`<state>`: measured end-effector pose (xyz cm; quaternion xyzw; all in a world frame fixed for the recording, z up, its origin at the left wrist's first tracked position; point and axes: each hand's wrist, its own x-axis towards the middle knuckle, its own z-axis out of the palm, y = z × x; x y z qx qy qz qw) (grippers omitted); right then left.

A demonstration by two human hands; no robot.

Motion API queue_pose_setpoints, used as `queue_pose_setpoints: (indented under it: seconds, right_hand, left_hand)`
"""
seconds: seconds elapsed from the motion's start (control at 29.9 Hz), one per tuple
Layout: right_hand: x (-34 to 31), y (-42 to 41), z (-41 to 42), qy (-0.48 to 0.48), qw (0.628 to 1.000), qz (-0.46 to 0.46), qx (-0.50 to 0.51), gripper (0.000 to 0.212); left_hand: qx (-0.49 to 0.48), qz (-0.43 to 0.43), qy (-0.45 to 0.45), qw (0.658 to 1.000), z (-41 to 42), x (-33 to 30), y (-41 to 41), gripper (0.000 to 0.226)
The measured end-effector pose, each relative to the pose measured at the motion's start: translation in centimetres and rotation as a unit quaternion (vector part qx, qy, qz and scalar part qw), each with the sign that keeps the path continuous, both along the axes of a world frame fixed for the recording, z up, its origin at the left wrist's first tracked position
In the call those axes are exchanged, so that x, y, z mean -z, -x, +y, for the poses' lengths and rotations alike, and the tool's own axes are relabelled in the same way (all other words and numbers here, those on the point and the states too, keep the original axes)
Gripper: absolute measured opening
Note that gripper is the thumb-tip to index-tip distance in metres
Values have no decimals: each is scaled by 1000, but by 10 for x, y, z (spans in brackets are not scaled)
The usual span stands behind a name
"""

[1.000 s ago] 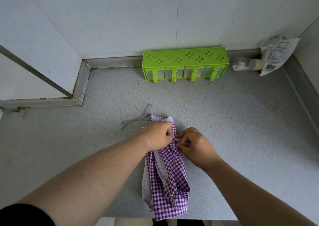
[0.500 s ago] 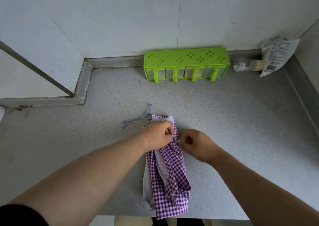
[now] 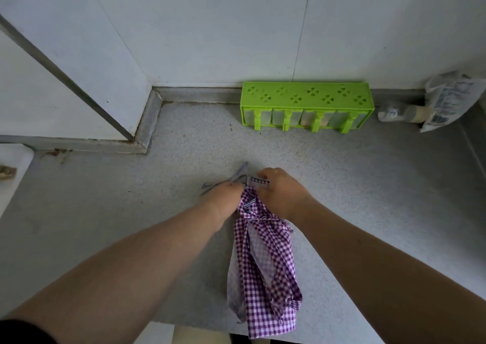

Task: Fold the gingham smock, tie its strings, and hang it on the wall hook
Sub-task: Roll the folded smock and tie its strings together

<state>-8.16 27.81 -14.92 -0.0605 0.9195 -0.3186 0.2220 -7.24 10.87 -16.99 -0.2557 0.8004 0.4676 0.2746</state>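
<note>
A: From the head camera, where does the gingham smock (image 3: 264, 272) lie?

B: Folded into a long narrow bundle on the speckled grey counter (image 3: 368, 191), its lower end hanging past the near edge. The top end is bunched between the two hands.

A: Why bunched there?

B: I judge the neck of the bundle is being cinched so the strings (image 3: 231, 179) can be tied round it. The pale strings trail out to the left, just behind the left hand (image 3: 223, 199).

A: And the grips?

B: The left hand's fingers curl round the gathered cloth, steadying it. The right hand (image 3: 281, 191) arches over the top, fingers bent down onto the fabric's upper edge; whether it pinches a string I cannot tell.

A: Anything else?

B: A green spice rack (image 3: 306, 97) stands against the back wall, well apart. No hook is in view.
</note>
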Motion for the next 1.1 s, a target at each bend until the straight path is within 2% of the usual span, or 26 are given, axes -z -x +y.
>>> queue_pose_setpoints:
  seconds: [0.1,0.23,0.33,0.5,0.6,0.74,0.87,0.97,1.1]
  right_hand:
    - [4,-3,-13,-3,1000,-21,-13,28]
    - [4,-11,-19,44,997,-57,-15,42]
    - [4,-14,-20,63,995,-73,-9,28]
    - [-9,-24,-22,123,986,-93,63,23]
    - [-17,-30,-21,174,970,-115,122,27]
    - [-27,-37,-21,213,954,-126,168,29]
    - [-39,-45,-22,246,943,-115,191,33]
    - [-54,-53,-24,270,934,-109,208,31]
    - [-67,-65,-27,279,931,-89,216,32]
  left_hand:
    - [-68,-52,-79,993,3,-1,-1,41]
    - [-125,-82,-174,973,2,-11,-7,40]
    - [-102,-94,-205,969,2,-17,-15,39]
    - [-138,-94,-247,954,-4,-26,-22,33]
    - [-161,-112,-290,937,-7,-31,-27,25]
    - [-131,-122,-298,938,-9,-38,-36,20]
    - [-93,-58,-260,959,-10,-48,-41,24]
    - [-99,-33,-225,969,-13,-58,-46,17]
    - [-149,0,-248,957,-24,-80,-49,20]
